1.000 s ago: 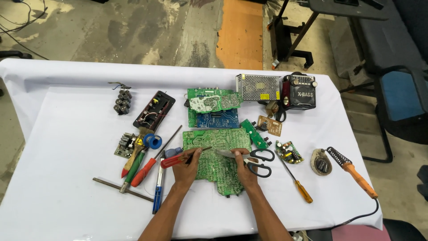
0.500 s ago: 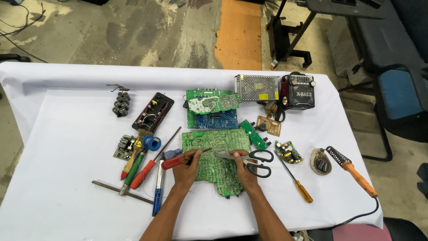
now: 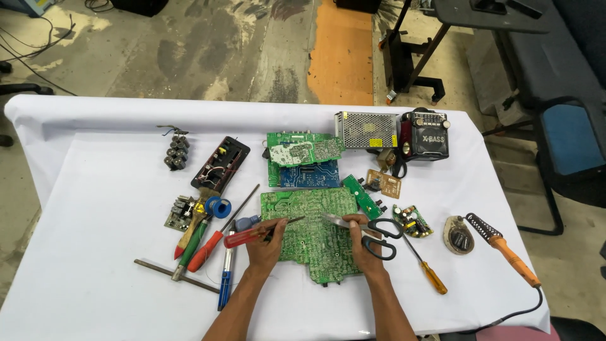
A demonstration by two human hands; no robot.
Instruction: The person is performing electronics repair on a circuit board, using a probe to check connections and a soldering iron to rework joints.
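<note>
Lying at the lower centre of the frame, the large green circuit board (image 3: pixel 312 233) sits under both hands. The left hand (image 3: pixel 265 246) grips a red-handled screwdriver (image 3: pixel 252 235), its tip on the board; the right hand (image 3: pixel 363 243) pinches metal tweezers (image 3: pixel 338 221) beside black-handled scissors (image 3: pixel 379 237).

Left hand (image 3: pixel 265 245) gripping a red-handled screwdriver (image 3: pixel 255 234) over a large green circuit board (image 3: pixel 314 232), right hand (image 3: pixel 362 245) holding metal tweezers (image 3: pixel 338 221) on it, black-handled scissors (image 3: pixel 379 237) beside, white-covered table (image 3: pixel 95 189), soldering iron (image 3: pixel 502 245) at right.
</note>
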